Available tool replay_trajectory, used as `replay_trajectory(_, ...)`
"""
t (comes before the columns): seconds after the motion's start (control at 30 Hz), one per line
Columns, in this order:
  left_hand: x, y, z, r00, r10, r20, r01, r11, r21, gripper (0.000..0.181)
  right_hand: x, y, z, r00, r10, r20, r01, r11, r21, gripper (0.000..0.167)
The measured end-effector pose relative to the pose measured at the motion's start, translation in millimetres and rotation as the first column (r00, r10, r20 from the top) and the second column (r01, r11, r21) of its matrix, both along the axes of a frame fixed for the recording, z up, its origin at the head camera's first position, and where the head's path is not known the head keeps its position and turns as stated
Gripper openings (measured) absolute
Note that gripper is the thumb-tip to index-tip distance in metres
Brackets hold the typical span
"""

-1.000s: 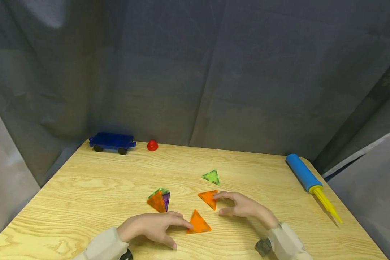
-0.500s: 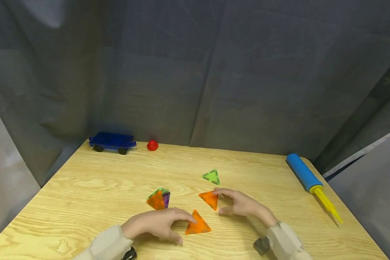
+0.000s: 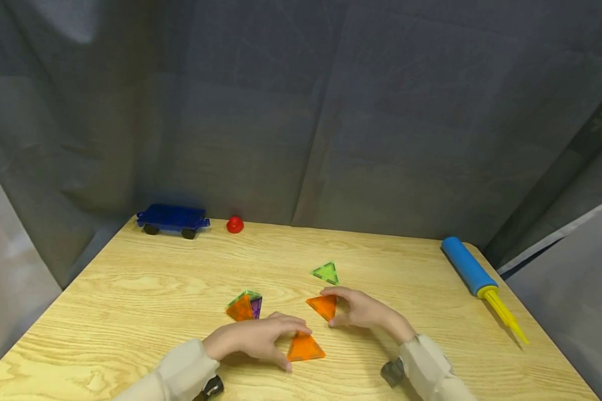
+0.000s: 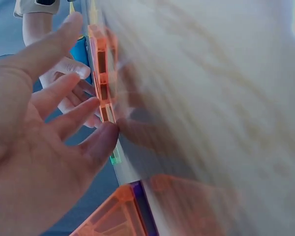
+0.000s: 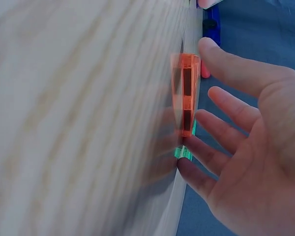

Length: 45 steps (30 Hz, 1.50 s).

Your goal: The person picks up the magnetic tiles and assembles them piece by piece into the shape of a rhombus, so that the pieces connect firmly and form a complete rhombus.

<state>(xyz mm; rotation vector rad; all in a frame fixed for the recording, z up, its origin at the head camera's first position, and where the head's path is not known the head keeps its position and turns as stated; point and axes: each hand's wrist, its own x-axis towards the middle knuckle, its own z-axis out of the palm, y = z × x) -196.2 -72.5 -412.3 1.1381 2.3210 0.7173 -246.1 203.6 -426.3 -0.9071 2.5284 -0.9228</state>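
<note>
Clearly, what matters most in space is how each hand stands to its own triangle. The left hand (image 3: 261,338) reaches in from the left over the front orange triangle (image 3: 306,351), its fingertips above the corner that points away from the person and its thumb near the side facing that hand. The right hand (image 3: 363,311) comes in from the other side to the rear orange triangle (image 3: 322,307), thumb and fingers loosely bent around its right-hand side, while one corner points left. Each hand is the nearer one to its own triangle. Both triangles lie flat, apart from each other, the front one closer to the person; neither shows a clear long axis.

Both hands are open, with relaxed fingers and no grip to be seen; whether any fingertip touches a triangle I cannot tell.

Beyond the rear triangle lies a flat green triangle (image 3: 326,273). Just past the left hand stands a small pointed cluster (image 3: 241,309) of orange, green and purple pieces, partly hidden.

All this rests on a light wood-grain counter (image 3: 105,334). Along its far edge, toward the left, are a blue cart (image 3: 173,217) on dark wheels and a red knob (image 3: 234,225); a blue and yellow pump (image 3: 469,267) lies slanted at the right edge. Dark grey curtain (image 3: 331,111) hangs behind.
</note>
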Motion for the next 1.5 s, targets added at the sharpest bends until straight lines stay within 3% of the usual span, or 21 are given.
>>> replay_trajectory(0.3,-5.0,3.8,-0.7,0.998,0.061,0.002,-0.061,0.997,-0.040,0.072,0.1,-2.8,1.5,0.999,-0.038,0.009,0.037,0.998,0.041,0.059)
replay_trajectory(0.73,-6.3,4.5,-1.3,0.997,0.083,0.003,-0.082,0.995,-0.053,0.074,1.0,-1.9,-0.6,0.999,-0.033,0.013,0.033,0.999,0.006,0.053)
replay_trajectory(1.07,-11.5,2.3,-7.4,0.999,0.036,-0.005,-0.036,0.999,0.023,0.078,4.9,-1.3,-0.9,0.998,-0.046,-0.031,0.046,0.999,-0.014,0.068)
replay_trajectory(1.3,-13.2,1.1,-9.1,0.984,0.075,0.164,-0.097,0.986,0.136,0.079,6.3,-0.1,0.3,0.996,-0.061,-0.067,0.062,0.998,0.015,0.068)
replay_trajectory(1.5,-11.8,0.7,-7.8,0.974,0.110,0.196,-0.137,0.982,0.131,0.080,6.5,-1.3,1.7,0.996,-0.076,-0.036,0.077,0.996,0.039,0.064)
